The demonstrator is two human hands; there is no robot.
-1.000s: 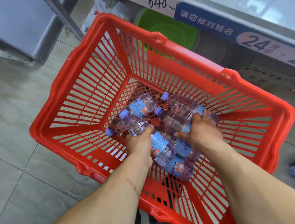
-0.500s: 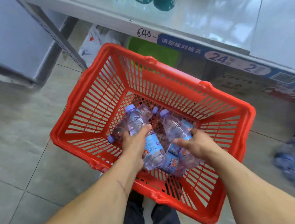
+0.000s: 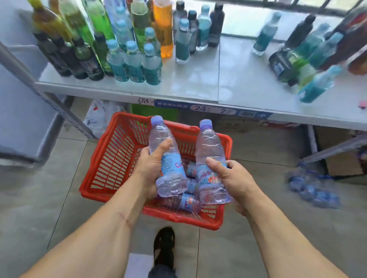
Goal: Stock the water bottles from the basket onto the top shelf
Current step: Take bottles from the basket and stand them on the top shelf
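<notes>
One water bottle (image 3: 167, 159) per grip, seemingly mid-body, above basket (image 3: 115, 155).

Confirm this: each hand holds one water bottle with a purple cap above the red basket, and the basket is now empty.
Not quite. The head view shows the left hand and right hand each holding a bottle, but the basket is not empty: more bottles lie in it.

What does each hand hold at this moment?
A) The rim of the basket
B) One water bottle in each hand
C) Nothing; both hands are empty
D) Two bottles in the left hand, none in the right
B: the left hand grips one bottle and the right hand grips another bottle, both raised above the basket.
</notes>
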